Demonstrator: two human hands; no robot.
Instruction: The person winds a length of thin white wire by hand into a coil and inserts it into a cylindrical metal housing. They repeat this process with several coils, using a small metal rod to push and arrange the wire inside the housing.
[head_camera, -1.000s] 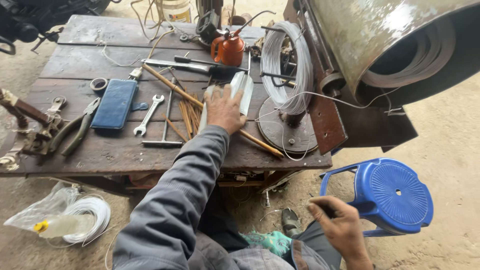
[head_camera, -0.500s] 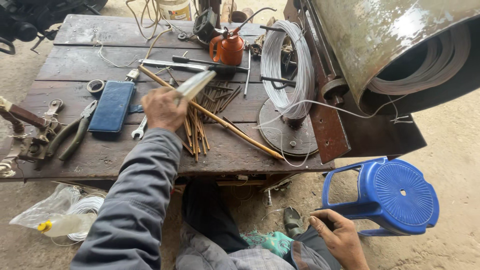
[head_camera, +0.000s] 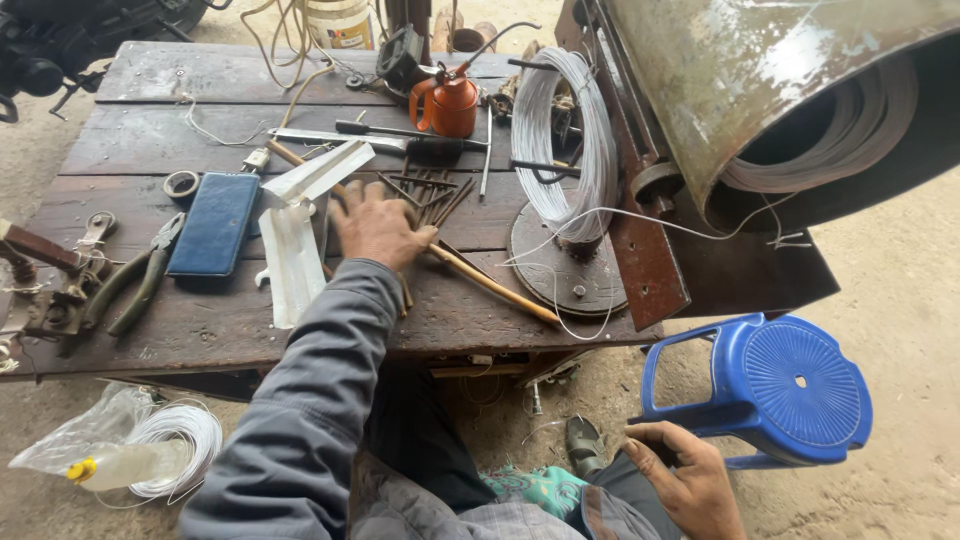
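- Left hand (head_camera: 378, 228) is flat on the wooden table (head_camera: 140, 130), palm down, fingers spread over the pile of dark nails (head_camera: 425, 192). It's pressing or sorting, not gripping; nothing is closed in it as far as I can see.
- Right hand (head_camera: 690, 485) is off the table, down low by the knee, half curled with nothing in it, just beside the blue plastic stool (head_camera: 790, 385).
- Using the left hand as the anchor: two whitish flat strips (head_camera: 295, 245) lie right next to it on the outer side, one of them pointing away toward the far end of the table. Past those are a blue case (head_camera: 213, 225) and pliers (head_camera: 135, 280).
- A long wooden stick (head_camera: 490, 285) runs out from under the hand toward the wire coil (head_camera: 560, 135) on its round base.
- The orange oil can (head_camera: 447, 100) sits farther back, beyond the nails.
- Progress-wise, my read: strips laid down, nails in a loose heap and not gathered or picked up, wire untouched on its spool. Looks like early sorting, most of it not done.
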